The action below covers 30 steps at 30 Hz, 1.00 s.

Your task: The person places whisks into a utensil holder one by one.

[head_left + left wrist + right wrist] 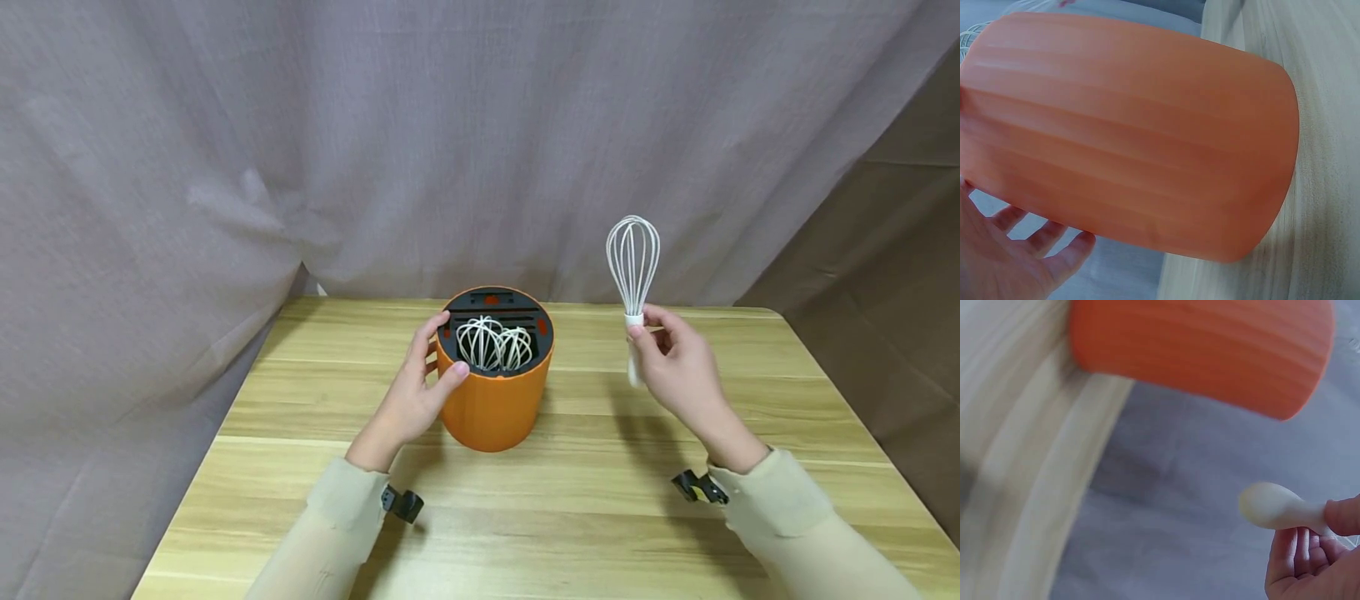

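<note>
An orange utensil holder (pixel 491 412) with a black slotted top stands upright on the table. Two white whisks (pixel 481 343) poke their wire heads out of its larger opening. My left hand (pixel 408 392) holds the holder's left side, thumb at the near rim and fingers around the side; the left wrist view shows the hand (pixel 1007 250) beside the orange wall. Off to the right, my right hand (pixel 678 362) pinches another white whisk (pixel 633 262) at the top of its handle, wires up, above the table. In the right wrist view its rounded handle end (pixel 1266 505) sticks out from the fingers.
The wooden table (pixel 585 508) carries the holder near its far edge. A grey curtain (pixel 465 142) hangs behind, and a brown cloth (pixel 885 275) hangs at the right. Each wrist wears a small black camera mount (pixel 401 503).
</note>
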Motion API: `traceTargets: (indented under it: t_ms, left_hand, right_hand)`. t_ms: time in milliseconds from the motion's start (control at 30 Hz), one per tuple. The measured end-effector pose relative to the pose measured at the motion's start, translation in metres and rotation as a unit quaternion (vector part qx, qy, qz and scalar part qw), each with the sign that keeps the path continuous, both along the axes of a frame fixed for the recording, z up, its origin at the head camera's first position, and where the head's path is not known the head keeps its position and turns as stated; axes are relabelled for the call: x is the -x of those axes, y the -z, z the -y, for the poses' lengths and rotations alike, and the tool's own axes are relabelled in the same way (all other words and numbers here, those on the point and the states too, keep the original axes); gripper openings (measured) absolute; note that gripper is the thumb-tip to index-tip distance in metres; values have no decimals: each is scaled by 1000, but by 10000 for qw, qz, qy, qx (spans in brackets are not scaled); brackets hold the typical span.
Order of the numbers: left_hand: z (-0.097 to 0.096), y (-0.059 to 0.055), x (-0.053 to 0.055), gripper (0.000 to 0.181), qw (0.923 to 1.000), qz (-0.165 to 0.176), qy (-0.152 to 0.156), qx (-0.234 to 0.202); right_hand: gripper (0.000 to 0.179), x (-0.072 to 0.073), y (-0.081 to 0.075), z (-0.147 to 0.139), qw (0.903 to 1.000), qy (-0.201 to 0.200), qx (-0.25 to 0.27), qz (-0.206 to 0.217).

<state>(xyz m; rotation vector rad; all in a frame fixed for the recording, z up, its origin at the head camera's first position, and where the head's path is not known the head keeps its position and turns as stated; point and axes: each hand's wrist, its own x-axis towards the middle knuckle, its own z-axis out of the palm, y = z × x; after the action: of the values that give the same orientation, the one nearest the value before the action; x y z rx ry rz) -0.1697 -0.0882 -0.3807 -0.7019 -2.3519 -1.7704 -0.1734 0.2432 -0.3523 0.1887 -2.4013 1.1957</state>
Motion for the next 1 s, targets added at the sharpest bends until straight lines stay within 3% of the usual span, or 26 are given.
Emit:
traceTargets:
  t_ms: [267,433,600,800,1000]
  left_hand:
    - [0,-1,0,66,10000,16,-22,22]
    - [0,0,0,66,10000,32,-17,18]
    - [0,0,0,66,10000,40,-18,7]
    - [1,1,1,66,10000,16,-37,-6]
    - [1,2,0,66,10000,32,-42,17]
  right_hand:
    - [23,-2,-19,24,9974,-440,266,-504]
    - [23,0,-28,33,9892,-928,1005,-532]
    - [23,5,-35,42,9678,-1582,1806,-752]
    - [25,12,-38,57,9269,-2455,2659,-996]
    - [28,16,-34,73,9197,-2617,2766,-953]
